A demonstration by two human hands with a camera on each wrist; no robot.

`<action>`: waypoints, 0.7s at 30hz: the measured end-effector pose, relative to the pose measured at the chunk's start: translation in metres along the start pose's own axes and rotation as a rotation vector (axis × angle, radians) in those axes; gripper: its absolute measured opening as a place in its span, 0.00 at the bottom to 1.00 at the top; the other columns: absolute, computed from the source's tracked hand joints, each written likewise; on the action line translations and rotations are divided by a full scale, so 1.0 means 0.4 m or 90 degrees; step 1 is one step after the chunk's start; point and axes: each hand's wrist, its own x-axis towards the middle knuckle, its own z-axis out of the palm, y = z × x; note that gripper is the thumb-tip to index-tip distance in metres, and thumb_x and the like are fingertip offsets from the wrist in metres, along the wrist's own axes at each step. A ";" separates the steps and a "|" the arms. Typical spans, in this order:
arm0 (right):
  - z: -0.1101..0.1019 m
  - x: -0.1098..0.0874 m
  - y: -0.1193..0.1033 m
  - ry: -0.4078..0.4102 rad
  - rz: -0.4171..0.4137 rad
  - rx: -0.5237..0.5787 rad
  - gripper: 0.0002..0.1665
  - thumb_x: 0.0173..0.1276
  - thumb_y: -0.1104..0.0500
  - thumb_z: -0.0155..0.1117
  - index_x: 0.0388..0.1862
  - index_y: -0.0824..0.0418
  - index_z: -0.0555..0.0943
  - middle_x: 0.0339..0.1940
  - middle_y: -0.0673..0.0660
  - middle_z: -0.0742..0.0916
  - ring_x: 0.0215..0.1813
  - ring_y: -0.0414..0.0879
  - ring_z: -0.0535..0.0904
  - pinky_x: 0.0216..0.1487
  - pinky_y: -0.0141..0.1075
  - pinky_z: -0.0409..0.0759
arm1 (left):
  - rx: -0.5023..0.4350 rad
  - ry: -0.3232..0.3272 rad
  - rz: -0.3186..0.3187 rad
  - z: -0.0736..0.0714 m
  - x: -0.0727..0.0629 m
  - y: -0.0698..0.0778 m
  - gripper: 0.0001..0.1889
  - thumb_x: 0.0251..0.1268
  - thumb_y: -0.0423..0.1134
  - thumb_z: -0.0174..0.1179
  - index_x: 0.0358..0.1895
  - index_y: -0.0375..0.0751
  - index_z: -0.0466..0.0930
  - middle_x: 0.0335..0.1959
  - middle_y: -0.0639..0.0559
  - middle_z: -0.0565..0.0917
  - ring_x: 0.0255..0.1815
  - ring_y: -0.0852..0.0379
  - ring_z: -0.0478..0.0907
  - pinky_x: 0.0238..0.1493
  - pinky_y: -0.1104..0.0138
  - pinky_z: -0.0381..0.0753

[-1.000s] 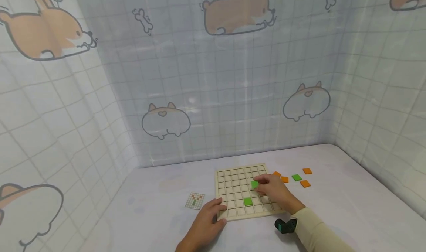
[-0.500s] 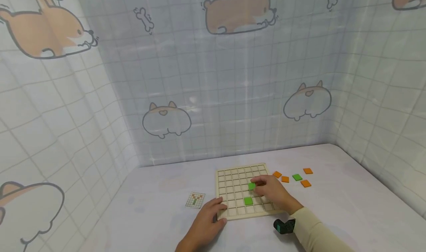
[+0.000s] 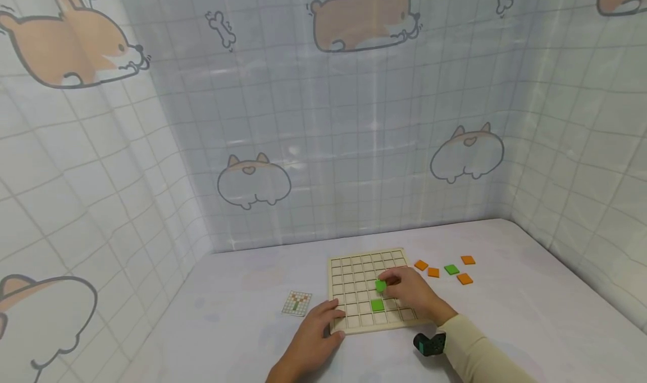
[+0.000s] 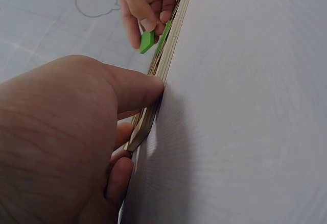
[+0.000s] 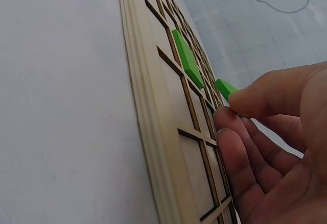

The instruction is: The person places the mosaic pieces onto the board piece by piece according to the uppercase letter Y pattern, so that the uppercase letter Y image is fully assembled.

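Observation:
A wooden grid board point(image 3: 354, 299) lies on the table, with one green tile point(image 3: 377, 305) set in a square near its front. My right hand point(image 3: 411, 290) pinches a second green tile point(image 5: 225, 89) between thumb and fingertips, tilted just above the board behind the first tile. At the board's front left corner, my left hand point(image 3: 314, 332) grips the edge; its thumb point(image 4: 138, 89) presses the front side and the fingers bend round the left side. Part of the board is hidden under the right hand.
Several orange tiles point(image 3: 465, 278) and a green tile point(image 3: 451, 269) lie right of the board. A small pattern card point(image 3: 296, 304) lies to its left. A black device point(image 3: 429, 344) is by the right wrist. Patterned curtains point(image 3: 354, 147) surround the table point(image 3: 242, 282).
My right hand has moved a little left and toward me with the green tile, which has become more tilted. The left hand has kept its place on the board.

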 end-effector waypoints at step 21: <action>0.013 -0.008 -0.016 -0.003 0.012 -0.053 0.15 0.59 0.67 0.70 0.46 0.58 0.87 0.35 0.48 0.84 0.40 0.42 0.77 0.47 0.41 0.79 | -0.009 -0.009 -0.023 0.003 0.003 -0.001 0.18 0.66 0.43 0.63 0.58 0.45 0.82 0.71 0.47 0.71 0.74 0.41 0.62 0.71 0.41 0.60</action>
